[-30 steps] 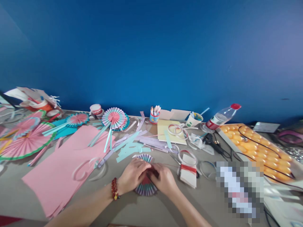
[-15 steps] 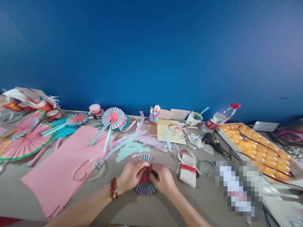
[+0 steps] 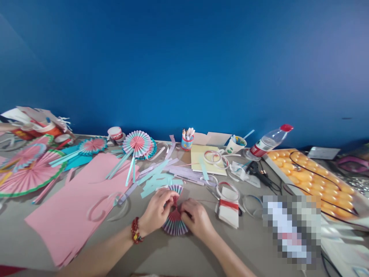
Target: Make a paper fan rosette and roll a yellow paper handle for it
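Observation:
A small pleated paper fan (image 3: 174, 225), pink inside with purple and blue edges, lies on the grey table between my hands. It is pinched at its waist, with one half spread toward me and the other toward the wall. My left hand (image 3: 155, 211), with a red bead bracelet at the wrist, grips the fan's left side with curled fingers. My right hand (image 3: 196, 219) is closed on the fan's right side at the waist. A thin red thread runs from there toward a white card wound with red thread (image 3: 229, 207).
Pink paper sheets (image 3: 77, 204) lie at the left, finished fans (image 3: 137, 144) and paper strips (image 3: 161, 175) behind. Tape rings (image 3: 212, 157), a pen cup (image 3: 187, 142), a paper cup (image 3: 235, 146), a water bottle (image 3: 268, 141) and a tray of orange balls (image 3: 314, 181) sit at the right.
My hands have shifted slightly apart, so the pinched red waist of the fan now shows between them. The view has drifted a little.

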A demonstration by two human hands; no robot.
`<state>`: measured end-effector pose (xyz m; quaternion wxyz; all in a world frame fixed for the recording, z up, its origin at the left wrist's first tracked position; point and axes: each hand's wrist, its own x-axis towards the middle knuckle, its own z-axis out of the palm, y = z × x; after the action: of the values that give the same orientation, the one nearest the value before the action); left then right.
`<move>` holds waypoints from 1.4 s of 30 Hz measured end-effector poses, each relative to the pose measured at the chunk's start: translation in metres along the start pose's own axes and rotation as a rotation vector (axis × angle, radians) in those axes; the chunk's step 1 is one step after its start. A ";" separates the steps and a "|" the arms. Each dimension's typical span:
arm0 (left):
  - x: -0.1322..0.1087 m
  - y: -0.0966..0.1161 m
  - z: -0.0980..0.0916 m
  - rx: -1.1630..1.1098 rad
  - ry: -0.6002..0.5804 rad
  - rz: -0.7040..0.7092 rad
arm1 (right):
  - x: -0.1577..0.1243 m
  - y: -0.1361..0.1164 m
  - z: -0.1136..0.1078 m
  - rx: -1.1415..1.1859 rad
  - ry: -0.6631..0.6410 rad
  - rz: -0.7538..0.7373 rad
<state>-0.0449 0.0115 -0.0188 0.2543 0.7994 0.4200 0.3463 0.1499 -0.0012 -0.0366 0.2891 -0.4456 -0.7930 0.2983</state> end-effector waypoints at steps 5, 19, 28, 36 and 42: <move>0.000 -0.001 -0.001 -0.031 -0.008 -0.036 | 0.001 0.002 0.000 -0.002 -0.010 -0.037; 0.005 -0.003 -0.005 -0.082 -0.030 0.084 | -0.009 0.008 -0.064 -0.239 0.077 0.104; 0.003 -0.004 -0.005 -0.042 -0.017 0.123 | -0.062 0.041 -0.126 -0.779 0.350 0.398; 0.002 0.001 -0.005 -0.006 0.009 0.147 | -0.058 0.041 -0.084 -0.874 0.251 0.577; 0.002 0.000 -0.007 0.006 0.035 0.156 | -0.061 0.040 -0.086 -0.858 0.312 0.486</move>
<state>-0.0492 0.0135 -0.0139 0.2169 0.8243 0.3618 0.3777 0.2601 -0.0197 -0.0212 0.1176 -0.7347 -0.6649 -0.0652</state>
